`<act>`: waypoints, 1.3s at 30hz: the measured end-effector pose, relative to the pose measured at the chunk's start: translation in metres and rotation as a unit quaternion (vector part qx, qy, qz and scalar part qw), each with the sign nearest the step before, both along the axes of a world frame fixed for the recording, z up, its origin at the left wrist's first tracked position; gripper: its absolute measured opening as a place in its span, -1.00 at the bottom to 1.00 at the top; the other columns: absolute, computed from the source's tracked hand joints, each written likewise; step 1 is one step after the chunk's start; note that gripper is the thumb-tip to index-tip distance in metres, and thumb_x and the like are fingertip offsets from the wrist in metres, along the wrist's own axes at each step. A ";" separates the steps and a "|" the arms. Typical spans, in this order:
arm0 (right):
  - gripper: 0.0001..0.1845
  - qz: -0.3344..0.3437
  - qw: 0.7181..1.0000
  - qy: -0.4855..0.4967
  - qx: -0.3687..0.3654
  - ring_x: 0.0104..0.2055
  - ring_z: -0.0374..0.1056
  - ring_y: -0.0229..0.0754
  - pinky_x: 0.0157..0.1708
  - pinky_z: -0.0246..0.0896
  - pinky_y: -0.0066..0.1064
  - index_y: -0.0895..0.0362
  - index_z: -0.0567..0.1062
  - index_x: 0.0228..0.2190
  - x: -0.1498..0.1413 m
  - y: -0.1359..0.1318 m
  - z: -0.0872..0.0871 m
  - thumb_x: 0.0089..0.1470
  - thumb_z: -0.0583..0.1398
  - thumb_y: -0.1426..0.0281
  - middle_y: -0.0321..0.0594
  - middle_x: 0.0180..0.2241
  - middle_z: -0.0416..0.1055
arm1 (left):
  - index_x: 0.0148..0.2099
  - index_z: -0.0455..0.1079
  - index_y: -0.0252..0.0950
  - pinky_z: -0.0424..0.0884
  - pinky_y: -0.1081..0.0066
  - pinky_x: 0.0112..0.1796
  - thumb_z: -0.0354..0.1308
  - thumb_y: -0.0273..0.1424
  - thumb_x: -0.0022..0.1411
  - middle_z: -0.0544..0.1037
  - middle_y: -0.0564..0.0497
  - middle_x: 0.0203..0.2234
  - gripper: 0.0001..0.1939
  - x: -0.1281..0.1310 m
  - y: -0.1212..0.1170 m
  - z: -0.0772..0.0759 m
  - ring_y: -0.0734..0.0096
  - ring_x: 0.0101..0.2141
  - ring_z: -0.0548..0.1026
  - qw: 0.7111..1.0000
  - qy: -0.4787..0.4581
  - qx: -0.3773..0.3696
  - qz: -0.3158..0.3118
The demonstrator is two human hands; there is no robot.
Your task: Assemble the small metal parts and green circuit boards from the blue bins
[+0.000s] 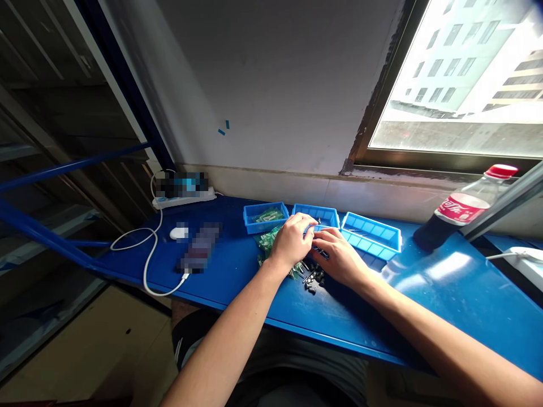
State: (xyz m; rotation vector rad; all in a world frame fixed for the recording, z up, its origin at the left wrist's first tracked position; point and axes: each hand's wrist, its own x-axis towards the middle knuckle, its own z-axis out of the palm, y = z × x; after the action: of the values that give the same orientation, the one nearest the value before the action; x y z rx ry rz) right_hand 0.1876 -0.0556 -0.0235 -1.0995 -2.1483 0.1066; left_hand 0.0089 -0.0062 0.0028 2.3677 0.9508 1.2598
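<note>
In front of the middle blue bin (316, 211), the left hand (292, 240) and right hand (339, 258) partly hide its near wall and whatever lies between them, while well left of it a slab-shaped item (199, 249) is blurred and far right a white object (526, 263) is cut off.

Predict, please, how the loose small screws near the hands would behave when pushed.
The small screws may roll, since several look round and lie loose. They could slide easily, because the blue table looks smooth and glossy. Their metallic shine suggests they are stiff.

Bare forearms (232, 333); black shorts (194, 329), thin white stripes (179, 346).
</note>
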 end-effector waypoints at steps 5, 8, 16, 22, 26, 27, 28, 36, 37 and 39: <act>-0.73 0.026 0.999 -0.004 -0.018 0.02 0.45 0.17 0.10 0.42 0.20 -0.10 0.73 -0.11 0.004 0.005 -0.006 0.31 0.25 0.42 -0.17 -0.10 0.69 | -0.02 0.59 -0.25 0.55 0.16 0.13 0.13 -0.55 0.40 0.64 -0.12 -0.04 -0.76 0.000 0.000 -0.002 0.17 0.03 0.58 1.000 0.004 -0.004 0.000; -0.73 0.018 1.000 -0.004 -0.016 -0.02 0.46 0.16 0.08 0.43 0.17 -0.09 0.74 -0.14 0.006 0.007 -0.008 0.29 0.25 0.45 -0.17 -0.15 0.69 | -0.03 0.59 -0.25 0.55 0.15 0.13 0.14 -0.55 0.39 0.65 -0.12 -0.05 -0.76 0.001 0.000 -0.001 0.16 0.02 0.59 1.000 0.007 -0.006 0.000; -0.76 -0.032 0.997 -0.065 0.011 -0.11 0.49 0.11 0.00 0.43 0.02 0.00 0.69 -0.27 0.006 0.007 -0.008 0.25 0.22 0.51 -0.14 -0.30 0.66 | -0.04 0.59 -0.26 0.55 0.15 0.12 0.14 -0.55 0.39 0.65 -0.12 -0.06 -0.77 0.001 0.001 -0.003 0.16 0.00 0.59 1.000 0.012 -0.006 -0.001; -0.83 -0.086 0.996 -0.011 0.024 -0.16 0.51 0.08 -0.09 0.46 -0.04 0.02 0.64 -0.21 0.007 0.005 -0.005 0.28 0.22 0.44 -0.14 -0.27 0.65 | -0.04 0.63 -0.25 0.58 0.22 0.04 0.15 -0.52 0.40 0.65 -0.12 -0.10 -0.77 0.001 -0.001 -0.002 0.20 -0.05 0.62 1.000 0.009 -0.005 0.006; -0.91 -0.124 0.986 0.099 0.043 -0.32 0.49 -0.05 -0.23 0.46 -0.15 -0.01 0.60 -0.22 0.008 0.001 0.001 0.29 0.24 0.36 -0.20 -0.29 0.62 | 0.04 0.64 -0.23 0.61 0.29 -0.11 0.17 -0.38 0.44 0.70 -0.08 -0.18 -0.74 0.000 -0.006 0.002 0.21 -0.18 0.66 0.998 0.028 -0.045 0.015; -0.92 -0.133 0.983 0.117 0.051 -0.36 0.46 -0.08 -0.27 0.44 -0.17 -0.01 0.59 -0.22 0.008 0.000 0.003 0.29 0.25 0.35 -0.21 -0.30 0.61 | 0.06 0.64 -0.22 0.61 0.30 -0.14 0.15 -0.35 0.45 0.72 -0.06 -0.21 -0.73 0.000 -0.007 0.003 0.22 -0.21 0.67 0.998 0.038 -0.059 0.006; -0.93 -0.138 0.980 0.128 0.059 -0.38 0.44 -0.10 -0.30 0.43 -0.19 -0.01 0.59 -0.22 0.008 -0.002 0.005 0.29 0.25 0.34 -0.22 -0.31 0.60 | 0.06 0.64 -0.21 0.60 0.32 -0.16 0.13 -0.33 0.48 0.73 -0.04 -0.24 -0.72 0.001 -0.008 0.003 0.22 -0.23 0.67 0.996 0.045 -0.072 -0.006; -0.90 -0.105 0.980 0.166 0.037 -0.32 0.50 -0.09 -0.23 0.45 -0.19 0.00 0.59 -0.20 0.004 -0.010 0.010 0.31 0.28 0.26 -0.21 -0.23 0.64 | -0.02 0.64 -0.24 0.60 0.32 -0.09 0.15 -0.40 0.45 0.75 -0.05 -0.11 -0.76 0.004 -0.011 0.010 0.23 -0.15 0.70 0.992 -0.015 -0.121 -0.035; -0.87 -0.108 0.979 0.175 0.019 -0.30 0.51 -0.08 -0.22 0.46 -0.18 0.00 0.59 -0.19 0.003 -0.010 0.010 0.32 0.28 0.23 -0.20 -0.23 0.65 | -0.03 0.63 -0.24 0.60 0.33 -0.09 0.17 -0.40 0.43 0.75 -0.05 -0.12 -0.79 0.004 -0.011 0.010 0.23 -0.15 0.71 0.991 -0.023 -0.128 -0.033; -0.79 -0.114 0.971 0.207 -0.028 -0.28 0.53 -0.06 -0.24 0.45 -0.19 0.01 0.61 -0.17 0.003 -0.010 0.010 0.33 0.27 0.16 -0.18 -0.21 0.65 | -0.05 0.60 -0.23 0.60 0.34 -0.12 0.22 -0.42 0.40 0.75 -0.02 -0.17 -0.85 0.003 -0.010 0.010 0.25 -0.18 0.71 0.989 -0.034 -0.139 -0.039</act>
State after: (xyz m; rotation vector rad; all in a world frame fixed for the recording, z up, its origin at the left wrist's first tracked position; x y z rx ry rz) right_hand 0.1907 -0.0656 -0.0135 -1.2268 -1.6482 0.2662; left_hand 0.0117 -0.0162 0.0123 2.1141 0.9355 1.0926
